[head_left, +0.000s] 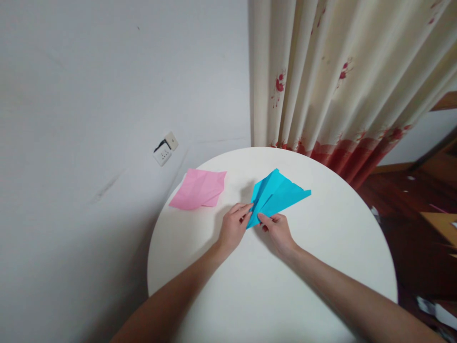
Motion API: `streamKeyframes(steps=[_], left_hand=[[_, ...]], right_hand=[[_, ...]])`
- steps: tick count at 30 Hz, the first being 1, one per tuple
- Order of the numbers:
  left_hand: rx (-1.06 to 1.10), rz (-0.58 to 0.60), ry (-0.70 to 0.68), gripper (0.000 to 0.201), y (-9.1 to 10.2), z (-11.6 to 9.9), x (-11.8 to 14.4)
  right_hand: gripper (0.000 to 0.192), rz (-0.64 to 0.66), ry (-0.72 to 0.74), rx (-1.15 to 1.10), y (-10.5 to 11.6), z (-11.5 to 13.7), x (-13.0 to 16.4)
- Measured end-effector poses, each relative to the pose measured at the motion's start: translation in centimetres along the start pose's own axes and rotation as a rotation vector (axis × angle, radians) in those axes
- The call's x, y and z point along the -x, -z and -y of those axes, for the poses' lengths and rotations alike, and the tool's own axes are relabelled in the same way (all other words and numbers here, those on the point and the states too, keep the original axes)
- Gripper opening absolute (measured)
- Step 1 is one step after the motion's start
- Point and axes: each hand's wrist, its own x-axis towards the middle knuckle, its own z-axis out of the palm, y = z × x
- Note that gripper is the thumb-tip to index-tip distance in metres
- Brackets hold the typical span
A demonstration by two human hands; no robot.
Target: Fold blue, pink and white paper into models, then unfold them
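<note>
Centrally, left hand (233, 226) and right hand (278, 231) each pinch the folded blue paper (276, 193) in a closed grip; pink paper (200, 188) lies upper left on the desk (321, 247).

Body: two bare forearms seen, no sleeves in view | left hand (233, 228): no ring, watch or glove seen | right hand (278, 233): likewise unadorned | fingers (264, 219): slender; nails too small to be judged | markings: none discernible

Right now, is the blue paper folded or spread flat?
Folded. The blue paper has layered flaps and creases narrowing to a point, pinched there by the left hand and right hand.
</note>
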Motion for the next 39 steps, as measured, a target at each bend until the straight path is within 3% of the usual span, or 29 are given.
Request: streamKeyframes(steps=[5, 7, 11, 15, 19, 24, 26, 29, 32, 36, 39], left_hand=[[0.071, -0.04, 0.069, 0.009, 0.0, 0.3, -0.4], [0.161, -0.076, 0.127, 0.013, 0.1, 0.7, -0.7], [0.529, -0.124, 0.298, 0.025, 0.5, 1.1, -1.1], [0.821, -0.132, 0.392, 0.023, 0.5, 1.0, -1.0], [0.925, -0.128, 0.439, 0.022, 0.2, 0.5, -0.8], [1.032, 0.081, 0.566, 0.031, 0.0, -0.3, -0.5], [1.021, 0.078, 0.596, 0.028, -0.2, -0.2, -0.4], [0.939, -0.021, 0.554, 0.028, -0.4, 0.4, -0.4], [0.776, -0.128, 0.436, 0.035, -0.4, 1.1, -0.5], [0.676, -0.156, 0.337, 0.041, -0.5, 1.4, -0.6], [0.642, -0.138, 0.327, 0.043, -0.9, 1.2, -0.4]], right_hand=[[0.037, 0.036, 0.003, 0.025, 0.0, -0.1, 0.1], [0.037, 0.041, -0.015, 0.006, 0.1, 0.0, 0.0], [0.035, -0.021, -0.077, -0.116, 0.5, 0.2, -0.6], [0.035, -0.027, -0.11, -0.226, 0.8, 0.5, -1.1], [0.036, -0.009, -0.14, -0.27, 0.7, 0.7, -1.0], [0.042, 0.016, -0.136, -0.221, 0.6, 0.4, -0.9], [0.046, 0.03, -0.129, -0.14, 0.8, 0.2, -1.0], [0.048, 0.139, -0.133, 0.072, 1.2, 0.1, -1.3], [0.048, 0.208, 0.017, 0.351, 1.7, 0.5, -1.4], [0.027, -0.02, 0.529, 0.556, 2.5, 1.9, -1.7], [0.029, -0.025, 0.795, 0.694, 3.6, 2.6, -2.6]])
